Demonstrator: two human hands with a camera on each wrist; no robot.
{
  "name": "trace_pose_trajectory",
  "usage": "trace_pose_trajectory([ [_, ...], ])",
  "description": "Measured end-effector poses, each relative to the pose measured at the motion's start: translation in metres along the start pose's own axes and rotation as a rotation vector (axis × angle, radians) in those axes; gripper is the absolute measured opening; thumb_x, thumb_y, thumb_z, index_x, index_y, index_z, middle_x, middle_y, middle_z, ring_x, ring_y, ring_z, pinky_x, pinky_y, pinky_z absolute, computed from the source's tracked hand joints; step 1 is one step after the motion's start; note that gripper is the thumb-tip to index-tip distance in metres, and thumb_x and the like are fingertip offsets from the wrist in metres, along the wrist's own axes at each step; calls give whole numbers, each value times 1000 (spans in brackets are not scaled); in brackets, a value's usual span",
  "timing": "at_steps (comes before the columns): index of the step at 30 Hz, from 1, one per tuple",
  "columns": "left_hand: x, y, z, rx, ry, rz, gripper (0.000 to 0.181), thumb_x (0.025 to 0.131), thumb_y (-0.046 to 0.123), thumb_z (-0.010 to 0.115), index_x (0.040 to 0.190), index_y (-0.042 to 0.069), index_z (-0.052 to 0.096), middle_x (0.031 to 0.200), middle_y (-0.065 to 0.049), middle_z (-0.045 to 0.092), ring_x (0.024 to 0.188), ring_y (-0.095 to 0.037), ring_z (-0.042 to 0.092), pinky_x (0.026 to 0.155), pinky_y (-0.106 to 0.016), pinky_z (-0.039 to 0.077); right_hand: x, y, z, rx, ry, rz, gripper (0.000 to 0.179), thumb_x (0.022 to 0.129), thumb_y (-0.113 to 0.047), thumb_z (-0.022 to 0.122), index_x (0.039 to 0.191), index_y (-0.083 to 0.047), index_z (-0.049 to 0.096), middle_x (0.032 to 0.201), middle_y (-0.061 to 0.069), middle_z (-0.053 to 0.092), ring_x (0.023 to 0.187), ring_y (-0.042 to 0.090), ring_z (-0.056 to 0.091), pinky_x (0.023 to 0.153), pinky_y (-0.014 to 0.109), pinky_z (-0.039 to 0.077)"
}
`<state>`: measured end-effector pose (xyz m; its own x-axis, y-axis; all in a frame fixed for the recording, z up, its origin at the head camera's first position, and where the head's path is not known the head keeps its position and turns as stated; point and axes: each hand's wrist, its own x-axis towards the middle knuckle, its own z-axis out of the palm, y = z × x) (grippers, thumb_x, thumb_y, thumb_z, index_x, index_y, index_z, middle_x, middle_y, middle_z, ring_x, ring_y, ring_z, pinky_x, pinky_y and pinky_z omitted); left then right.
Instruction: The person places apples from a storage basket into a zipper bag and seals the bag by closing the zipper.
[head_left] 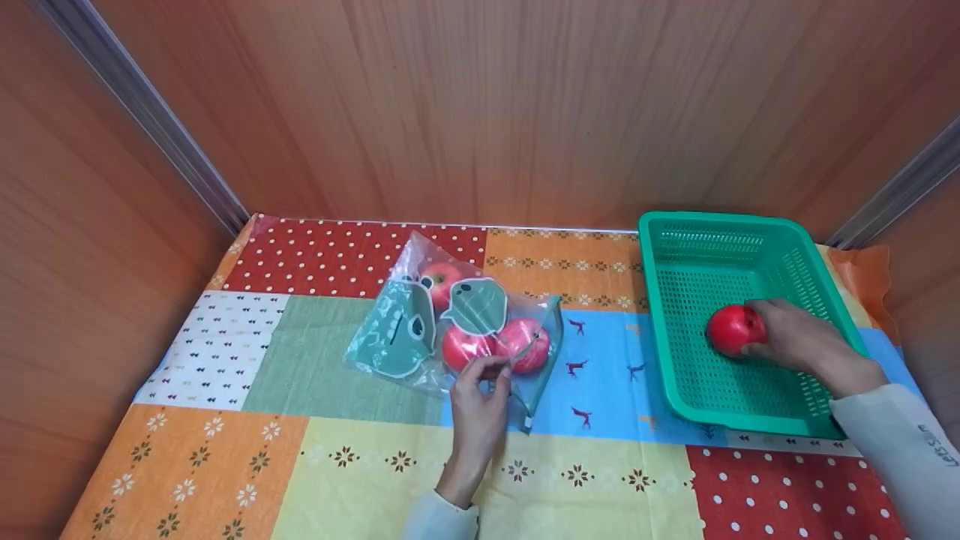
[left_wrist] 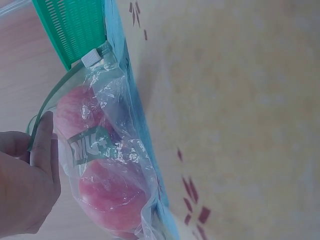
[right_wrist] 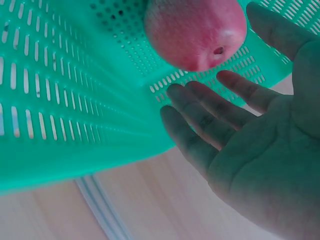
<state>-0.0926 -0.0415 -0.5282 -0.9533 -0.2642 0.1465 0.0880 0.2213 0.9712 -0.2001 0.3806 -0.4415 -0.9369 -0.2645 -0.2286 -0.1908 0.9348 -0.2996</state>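
Observation:
A clear zipper bag (head_left: 397, 337) with green cartoon prints lies on the cloth, with three red apples (head_left: 529, 352) inside. My left hand (head_left: 480, 405) pinches the green-edged mouth of the bag between thumb and fingers. A white slider (left_wrist: 91, 58) sits at one end of that edge. Over in the green basket (head_left: 664, 360), a single red apple (head_left: 727, 331) rests on the bottom. My right hand (head_left: 802, 341) reaches in beside it, thumb and fingers spread about its near side. In the right wrist view, the straight fingers (right_wrist: 200, 117) stand just short of the apple (right_wrist: 195, 32).
Patchwork cloth (head_left: 375, 472) covers the table. Wooden panels (head_left: 487, 112) rise behind and on both sides. The basket's perforated walls surround my right hand. A fold of orange cloth (head_left: 862, 281) sticks up beyond the basket's right side.

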Motion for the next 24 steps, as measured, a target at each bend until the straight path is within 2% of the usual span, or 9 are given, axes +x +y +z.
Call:
trace_pose_trajectory([
  [4, 0, -1, 0, -7, -5, 3, 18, 98, 2, 72, 114, 9, 75, 106, -3, 72, 97, -17, 68, 86, -33, 60, 5, 1, -1, -7, -46, 24, 90, 83, -18, 89, 148, 16, 37, 130, 41, 48, 114, 60, 47, 83, 72, 55],
  [11, 0, 0, 0, -5, -8, -4, 19, 98, 2, 72, 115, 9, 75, 106, -3, 71, 97, -17, 68, 86, -34, 61, 13, 1, -1, -9, -98, 22, 90, 86, -18, 87, 150, 16, 34, 127, 40, 51, 111, 58, 51, 82, 69, 56],
  [16, 0, -1, 0, 3, -4, 2, 18, 98, 2, 72, 115, 8, 74, 106, -4, 71, 97, -18, 67, 87, -34, 61, 19, 0, 4, -40, -96, 18, 89, 85, -17, 87, 149, 15, 34, 126, 39, 51, 110, 59, 52, 80, 67, 58],
  [24, 0, 1, 0, 1, -16, -25, 19, 98, 1, 72, 115, 10, 74, 107, -2, 71, 98, -16, 67, 89, -35, 61, 22, -1, 9, -81, -81, 10, 93, 82, -18, 91, 150, 13, 35, 126, 40, 51, 111, 61, 52, 81, 68, 59],
])
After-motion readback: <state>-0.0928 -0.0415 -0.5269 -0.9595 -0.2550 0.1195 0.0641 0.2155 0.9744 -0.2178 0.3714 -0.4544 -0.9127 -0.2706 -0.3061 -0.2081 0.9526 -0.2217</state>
